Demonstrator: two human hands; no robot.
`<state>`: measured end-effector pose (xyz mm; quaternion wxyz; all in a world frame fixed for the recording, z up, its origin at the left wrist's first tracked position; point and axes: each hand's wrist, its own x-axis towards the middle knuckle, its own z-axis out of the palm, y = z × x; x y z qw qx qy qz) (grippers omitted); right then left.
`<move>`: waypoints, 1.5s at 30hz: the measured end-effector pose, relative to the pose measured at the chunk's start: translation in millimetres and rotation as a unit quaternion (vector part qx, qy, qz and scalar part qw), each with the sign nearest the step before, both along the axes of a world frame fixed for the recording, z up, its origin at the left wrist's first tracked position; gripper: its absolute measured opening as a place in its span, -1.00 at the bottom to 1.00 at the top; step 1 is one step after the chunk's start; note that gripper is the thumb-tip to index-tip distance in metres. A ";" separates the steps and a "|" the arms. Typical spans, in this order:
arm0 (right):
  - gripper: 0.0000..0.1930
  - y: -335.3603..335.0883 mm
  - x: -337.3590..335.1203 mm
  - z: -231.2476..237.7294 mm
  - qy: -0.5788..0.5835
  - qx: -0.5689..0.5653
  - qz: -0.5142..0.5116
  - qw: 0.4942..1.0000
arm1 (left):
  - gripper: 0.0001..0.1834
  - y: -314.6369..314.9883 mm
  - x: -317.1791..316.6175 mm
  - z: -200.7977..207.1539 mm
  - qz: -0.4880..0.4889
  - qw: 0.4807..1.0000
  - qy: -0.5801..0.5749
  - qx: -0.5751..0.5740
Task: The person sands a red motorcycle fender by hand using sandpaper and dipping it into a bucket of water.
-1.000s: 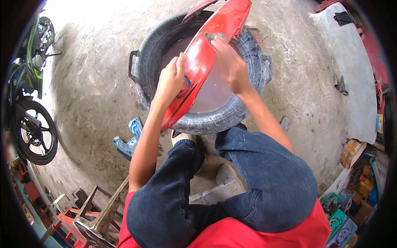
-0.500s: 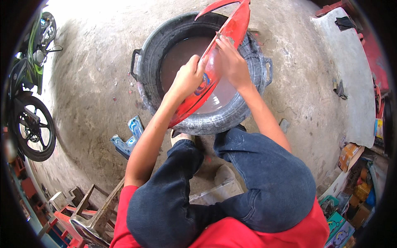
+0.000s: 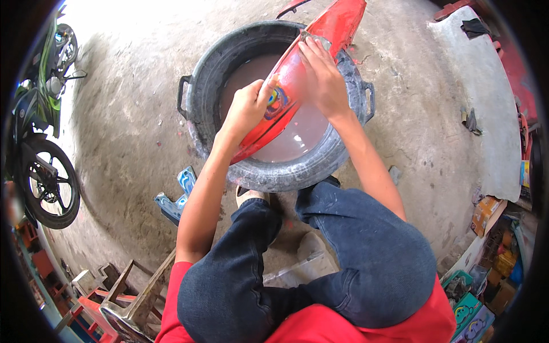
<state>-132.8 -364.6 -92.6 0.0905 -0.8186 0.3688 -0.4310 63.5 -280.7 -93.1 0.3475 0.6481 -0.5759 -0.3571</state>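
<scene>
Floor, left side: spoked black wheel [image 3: 50, 182]. Blue-and-white part [image 3: 170, 204] lies outside the tub's near-left rim. Left hand [image 3: 246, 108] closed on the left edge of the red panel [image 3: 290, 81], thumb on its face, other fingertips hidden. Panel slants across the black tub [image 3: 205, 77], near-left rim to beyond far-right rim; rim contact cannot be told. Cloudy liquid [image 3: 297, 137] below. Right hand [image 3: 327, 83]: fingers nearly straight, close together, flattened over a grey pad [image 3: 321, 42] against the panel.
</scene>
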 end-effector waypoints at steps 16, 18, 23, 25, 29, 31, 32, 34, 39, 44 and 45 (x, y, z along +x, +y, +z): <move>-0.46 -1.5 1.4 -46.4 0.138 0.020 0.030 0.990 | -0.31 -9.2 5.4 -55.5 0.005 0.959 0.251 0.134; -0.46 -1.1 2.4 -47.0 0.141 0.017 0.027 0.990 | -0.29 -9.1 1.9 -53.5 0.019 0.950 0.291 0.108; -0.45 -7.2 10.9 -39.7 0.127 0.018 0.034 0.991 | -0.27 -18.1 15.5 -47.4 0.010 0.959 0.230 0.166; -0.46 -11.7 14.2 -30.1 0.102 0.021 0.046 0.993 | -0.31 -19.5 14.4 -27.3 0.017 0.945 0.288 0.152; -0.48 -42.9 12.7 -23.8 0.072 0.064 0.056 0.994 | -0.34 -41.3 15.9 8.4 0.015 0.929 0.308 0.202; -0.50 -55.6 15.2 -21.2 0.064 0.087 0.066 0.992 | -0.32 -49.3 16.8 21.0 0.018 0.920 0.325 0.220; -0.50 -59.1 16.3 -19.7 0.063 0.085 0.067 0.992 | -0.31 -54.1 21.2 15.7 0.012 0.919 0.324 0.226; -0.49 -63.7 16.0 -16.5 0.069 0.100 0.089 0.989 | -0.31 -54.0 15.6 10.5 0.035 0.911 0.347 0.219; -0.49 -56.7 3.3 -15.5 0.101 0.103 0.101 0.984 | -0.32 -41.5 2.7 2.3 0.033 0.906 0.373 0.199; -0.49 -16.8 0.3 -36.8 0.150 0.023 0.081 0.985 | -0.38 -3.8 8.3 -11.3 0.059 0.902 0.378 0.201; -0.49 4.7 3.6 -35.7 0.166 0.026 0.086 0.982 | -0.40 10.4 11.3 -10.7 0.090 0.882 0.407 0.218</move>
